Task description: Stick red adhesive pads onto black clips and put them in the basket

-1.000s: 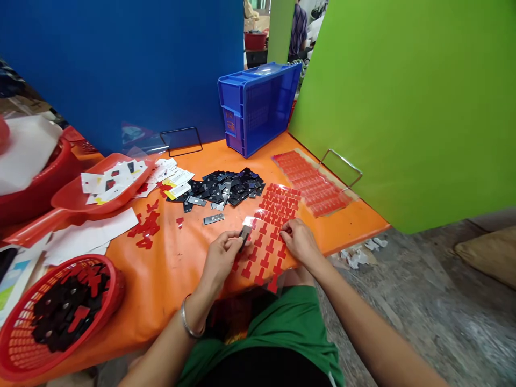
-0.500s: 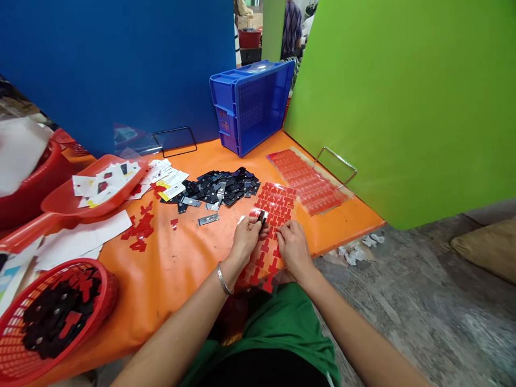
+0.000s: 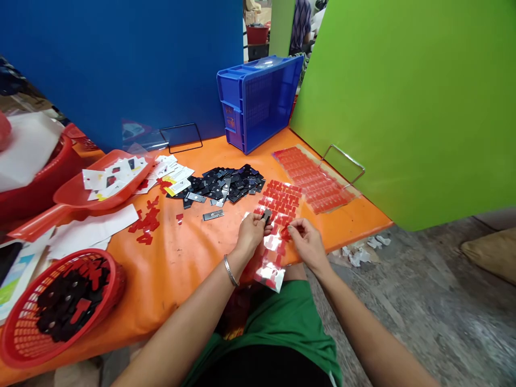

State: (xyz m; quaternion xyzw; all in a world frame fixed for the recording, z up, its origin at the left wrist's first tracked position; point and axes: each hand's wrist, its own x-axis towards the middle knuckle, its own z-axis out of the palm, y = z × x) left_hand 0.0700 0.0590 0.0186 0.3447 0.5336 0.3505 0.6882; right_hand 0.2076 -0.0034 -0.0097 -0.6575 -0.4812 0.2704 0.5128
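Observation:
Between the fingers of my left hand [image 3: 251, 232] is a small black piece [image 3: 266, 216], held over a clear sheet of red T-shaped stickers [image 3: 281, 199]. My right hand [image 3: 306, 239] is at the sheet's right edge, thumb and forefinger pinched on a small red sticker [image 3: 287, 232], partly hidden by the fingers. The sheet's near end hangs over the table edge and shines. Behind my left hand lies a pile of black pieces [image 3: 229, 183], with a single one [image 3: 213, 215] in front of it.
Loose red stickers [image 3: 145, 221], a red scoop with cards [image 3: 72, 188] and a red basket of black pieces [image 3: 116, 285] are on the left. A blue crate [image 3: 231, 107] stands at the back. Another red sheet [image 3: 314, 180] lies right, by the green panel [image 3: 403, 107].
My right hand has moved slightly right and its pinch now shows a red sticker. The black piece has tilted in my left hand. The sheet's near part now reflects light. The view has shifted slightly.

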